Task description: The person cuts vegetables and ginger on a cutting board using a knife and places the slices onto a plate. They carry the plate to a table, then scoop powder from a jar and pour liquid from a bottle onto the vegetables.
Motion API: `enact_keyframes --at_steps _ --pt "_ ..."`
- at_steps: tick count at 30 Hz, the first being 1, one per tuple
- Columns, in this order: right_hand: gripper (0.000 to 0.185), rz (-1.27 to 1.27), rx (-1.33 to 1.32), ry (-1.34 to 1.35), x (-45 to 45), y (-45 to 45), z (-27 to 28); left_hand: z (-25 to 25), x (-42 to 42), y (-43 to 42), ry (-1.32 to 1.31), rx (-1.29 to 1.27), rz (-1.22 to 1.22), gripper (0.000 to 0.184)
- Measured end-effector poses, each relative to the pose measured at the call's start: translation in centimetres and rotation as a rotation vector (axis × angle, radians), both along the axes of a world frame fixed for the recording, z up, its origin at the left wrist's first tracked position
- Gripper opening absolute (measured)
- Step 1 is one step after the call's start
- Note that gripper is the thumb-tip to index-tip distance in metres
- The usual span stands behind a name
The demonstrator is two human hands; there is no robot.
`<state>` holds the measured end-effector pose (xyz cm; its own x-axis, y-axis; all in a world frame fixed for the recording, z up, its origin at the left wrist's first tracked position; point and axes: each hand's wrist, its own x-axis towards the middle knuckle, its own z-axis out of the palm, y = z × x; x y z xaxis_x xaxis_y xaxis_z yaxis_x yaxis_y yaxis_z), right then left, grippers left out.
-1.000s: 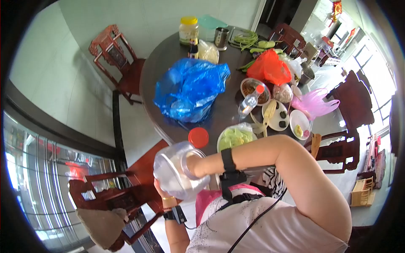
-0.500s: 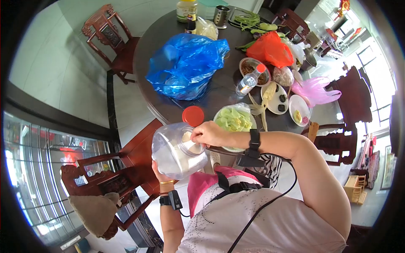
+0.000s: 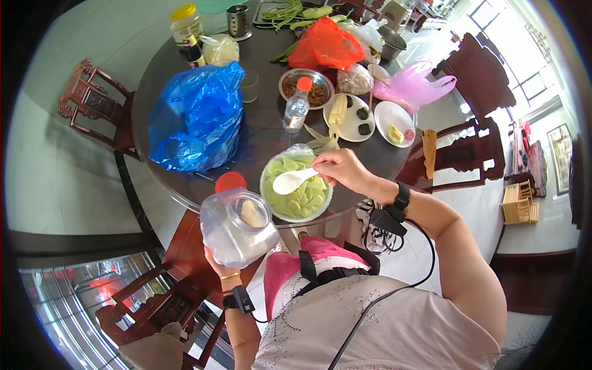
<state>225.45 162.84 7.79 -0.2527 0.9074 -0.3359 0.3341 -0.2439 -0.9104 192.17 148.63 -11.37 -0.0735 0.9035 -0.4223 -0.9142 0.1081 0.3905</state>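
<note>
My left hand (image 3: 217,264) supports a large clear plastic jar (image 3: 231,237) from below and behind. The jar leans with its open mouth up, and whitish powder or grains show inside. Between the fingertips of my right hand (image 3: 345,169) is a white spoon (image 3: 288,182). The spoon hovers over pale green sliced vegetables (image 3: 302,205) in a bowl (image 3: 266,206) at the table's edge. Whether the spoon carries anything white is hard to see against its own colour. A red lid (image 3: 230,180) lies on the table just behind the jar.
On the round dark table (image 3: 262,135) stand a blue plastic bag (image 3: 200,117), a red-capped bottle (image 3: 296,111), a metal bowl of brown food (image 3: 285,91), a plate with corn (image 3: 357,126), and red and pink bags. Wooden chairs (image 3: 102,105) surround it.
My right hand has come out of the jar's mouth and moved right, bringing the spoon over the vegetable bowl. My left hand still holds the jar. The head view has shifted.
</note>
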Motion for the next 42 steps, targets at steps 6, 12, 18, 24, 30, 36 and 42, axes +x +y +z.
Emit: enact_keyframes --at_steps 6,12,18,24,30,36,42 --pt "0.016 -0.160 0.111 -0.216 3.4 -0.9 -2.8 0.7 -0.3 0.6 0.018 -0.046 -0.022 0.070" --pt "0.013 -0.142 0.320 -0.392 3.1 -0.8 -4.4 1.6 -0.1 0.5 0.024 -0.091 0.012 0.069" --pt "0.012 -0.201 0.315 -0.438 5.8 -2.2 -5.2 0.4 -0.9 -0.1 0.029 -0.080 0.048 0.069" --pt "0.009 -0.067 0.433 -0.477 3.8 -3.6 -5.7 0.5 -1.0 -0.4 0.040 -0.074 0.077 0.069" --pt "0.009 -0.134 0.532 -0.479 3.7 -1.7 -5.4 0.3 -1.6 -0.2 0.041 -0.073 0.081 0.069" --pt "0.008 -0.010 0.511 -0.544 4.8 -4.7 -5.3 -0.4 -2.3 -1.2 0.015 -0.086 0.118 0.068" --pt "0.003 0.050 0.716 -0.571 1.8 -3.3 -5.9 0.5 -2.0 -1.3 0.018 -0.092 0.114 0.066"
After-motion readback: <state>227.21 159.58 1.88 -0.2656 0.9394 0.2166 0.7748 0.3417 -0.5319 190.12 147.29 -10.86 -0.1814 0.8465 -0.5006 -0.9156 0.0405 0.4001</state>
